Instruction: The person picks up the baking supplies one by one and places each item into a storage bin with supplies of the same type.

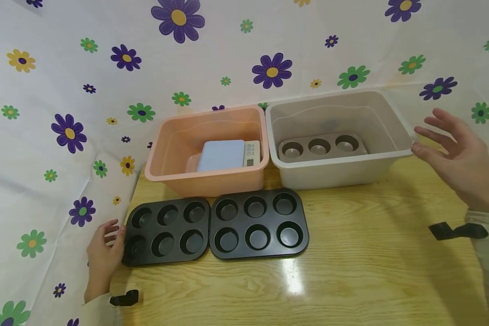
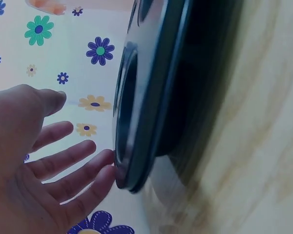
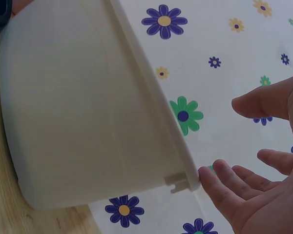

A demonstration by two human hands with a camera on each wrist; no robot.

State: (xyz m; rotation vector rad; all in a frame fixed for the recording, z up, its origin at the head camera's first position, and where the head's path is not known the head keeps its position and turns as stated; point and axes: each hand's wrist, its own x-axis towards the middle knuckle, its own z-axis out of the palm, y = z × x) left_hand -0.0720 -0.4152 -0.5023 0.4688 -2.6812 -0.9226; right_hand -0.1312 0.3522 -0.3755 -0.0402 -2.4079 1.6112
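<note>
Two dark muffin tins lie side by side on the wooden table. My left hand [image 1: 106,251] is at the outer edge of the left muffin tin [image 1: 165,232], fingers loosely extended; in the left wrist view the fingertips meet or nearly meet its rim [image 2: 136,170]. The right muffin tin [image 1: 258,225] sits against it. My right hand [image 1: 460,156] is raised by the right end of the white bin [image 1: 334,170], holding nothing, its fingers spread. In the right wrist view one fingertip is at the corner of the bin's rim [image 3: 185,156]; contact is hard to tell.
Left of the white bin stands a peach bin [image 1: 212,183] with a blue-topped kitchen scale [image 1: 222,155] inside. A brownish muffin tin [image 1: 322,147] lies in the white bin. Behind the table [image 1: 350,262] hangs a flower-patterned cloth [image 1: 224,45], which also covers the left side.
</note>
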